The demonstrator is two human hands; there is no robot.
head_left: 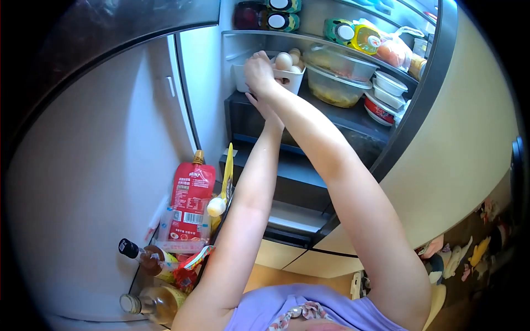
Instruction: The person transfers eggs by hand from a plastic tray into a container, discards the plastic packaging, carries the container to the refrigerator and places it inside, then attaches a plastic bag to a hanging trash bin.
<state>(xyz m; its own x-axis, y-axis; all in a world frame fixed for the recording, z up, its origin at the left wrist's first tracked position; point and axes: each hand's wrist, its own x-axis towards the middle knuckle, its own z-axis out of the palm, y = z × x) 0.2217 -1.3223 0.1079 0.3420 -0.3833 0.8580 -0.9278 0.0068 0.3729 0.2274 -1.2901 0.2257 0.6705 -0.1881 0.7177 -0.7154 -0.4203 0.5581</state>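
Note:
A white bin (293,84) of eggs (284,62) stands on a fridge shelf, with several eggs heaped at its right side. Over its left part, my right hand (259,71) is closed, knuckles up and fingers curled down; what they grip is hidden. My left hand (266,108) is lower, by the bin's bottom front edge and partly covered by my right wrist. One stretched digit of it shows close to the bin; the other fingers are hidden.
Right of the bin are stacked clear food tubs (337,83) and small lidded containers (389,88). Bottles (281,22) lie on the shelf above. The open door at left holds a red Heinz pouch (190,193), bottles (157,303) and an egg-shaped piece (216,207) near my left forearm.

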